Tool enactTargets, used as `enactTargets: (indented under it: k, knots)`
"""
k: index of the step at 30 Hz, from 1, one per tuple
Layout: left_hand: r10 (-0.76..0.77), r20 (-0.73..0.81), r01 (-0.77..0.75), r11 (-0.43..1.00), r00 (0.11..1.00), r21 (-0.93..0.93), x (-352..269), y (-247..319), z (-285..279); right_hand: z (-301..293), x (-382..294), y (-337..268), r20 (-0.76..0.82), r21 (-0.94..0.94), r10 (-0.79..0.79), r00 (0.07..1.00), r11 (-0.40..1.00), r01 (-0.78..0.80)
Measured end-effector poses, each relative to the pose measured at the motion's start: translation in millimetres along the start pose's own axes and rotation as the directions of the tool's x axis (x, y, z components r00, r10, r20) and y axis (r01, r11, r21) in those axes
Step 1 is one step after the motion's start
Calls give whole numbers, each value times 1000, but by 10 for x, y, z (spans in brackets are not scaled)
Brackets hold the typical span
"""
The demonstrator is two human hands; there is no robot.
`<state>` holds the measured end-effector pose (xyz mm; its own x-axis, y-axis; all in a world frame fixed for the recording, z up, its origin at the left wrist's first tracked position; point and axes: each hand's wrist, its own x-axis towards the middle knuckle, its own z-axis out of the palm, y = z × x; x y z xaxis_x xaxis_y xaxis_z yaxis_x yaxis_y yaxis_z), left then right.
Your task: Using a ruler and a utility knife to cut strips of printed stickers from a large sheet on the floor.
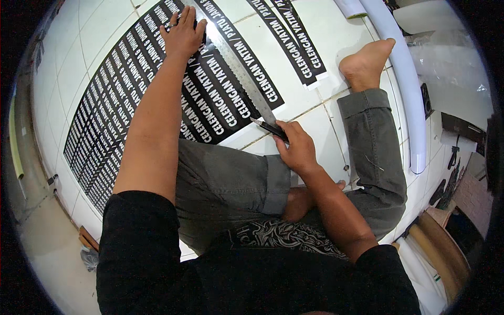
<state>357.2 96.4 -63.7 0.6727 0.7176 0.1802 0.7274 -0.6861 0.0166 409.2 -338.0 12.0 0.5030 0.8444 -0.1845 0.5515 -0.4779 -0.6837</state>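
Observation:
A large printed sheet [130, 78] with black strips bearing white writing lies on the floor. Across it, near its right side, rests a long steel ruler [240, 75]. My left hand [184, 33] presses down with spread fingers at the ruler's far end, a ring on one finger. In my right hand [295, 145] is a black craft knife [271, 129], its tip at the sheet's near edge beside the ruler; the fingertips also touch the ruler's near end. Two cut strips [293, 43] lie apart to the right, partly overlapping.
White floor tiles [311, 106] surround the sheet. My bare foot [366, 63] and bent leg lie to the right, beside a long white roll [413, 118]. Another roll end [352, 8] is at the top. Clear plastic wrapping [453, 63] and more rolls [437, 244] stand at the far right.

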Motion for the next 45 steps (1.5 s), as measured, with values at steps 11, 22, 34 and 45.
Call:
enactTargets:
  k: [11,22,34,45]
  knots:
    - [-11,-1,11,1000,1000,21,4,8,-1,-6,7,-13,-22,28,-7,1000,1000,7]
    - [2,-5,-2,1000,1000,-16,4,1,30,-1,-9,8,-26,-12,-26,999,1000,26]
    - [-24,96,26,999,995,-23,-28,94,-213,-54,1,-82,-36,-47,-40,999,998,39]
    - [-34,100,35,999,994,-15,-16,96,-205,-37,-7,-61,-34,-51,-40,999,998,38]
